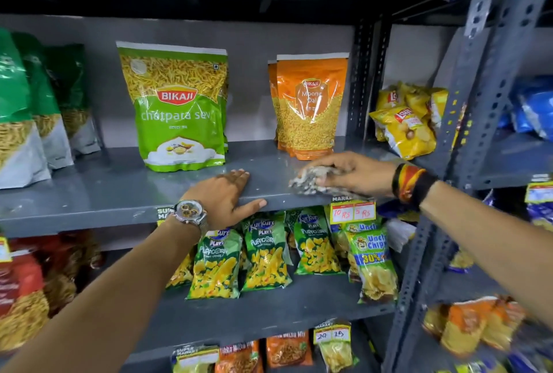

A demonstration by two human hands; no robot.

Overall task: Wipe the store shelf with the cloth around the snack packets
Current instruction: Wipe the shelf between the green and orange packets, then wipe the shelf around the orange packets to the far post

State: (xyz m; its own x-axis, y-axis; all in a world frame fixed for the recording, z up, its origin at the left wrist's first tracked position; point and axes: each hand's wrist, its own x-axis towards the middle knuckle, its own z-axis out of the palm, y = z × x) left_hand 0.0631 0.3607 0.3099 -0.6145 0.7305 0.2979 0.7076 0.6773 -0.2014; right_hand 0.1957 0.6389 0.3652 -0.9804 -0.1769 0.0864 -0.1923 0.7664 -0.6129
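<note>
A grey metal shelf (119, 190) runs across the middle of the view. On it stand a green Bikaji sev packet (179, 109) and orange moong dal packets (308, 109) further right. My right hand (359, 172) presses a crumpled grey-white cloth (311, 182) onto the shelf's front right part, just in front of the orange packets. My left hand (224, 196), with a wristwatch, lies flat on the shelf's front edge below the green packet, fingers spread, thumb over the lip.
Green and white packets (30, 115) crowd the shelf's left end. Yellow chip bags (407, 121) sit past the perforated upright (362, 85) at right. Puffcorn packets (263, 256) hang on the shelf below, with price tags (353, 212) on the edge.
</note>
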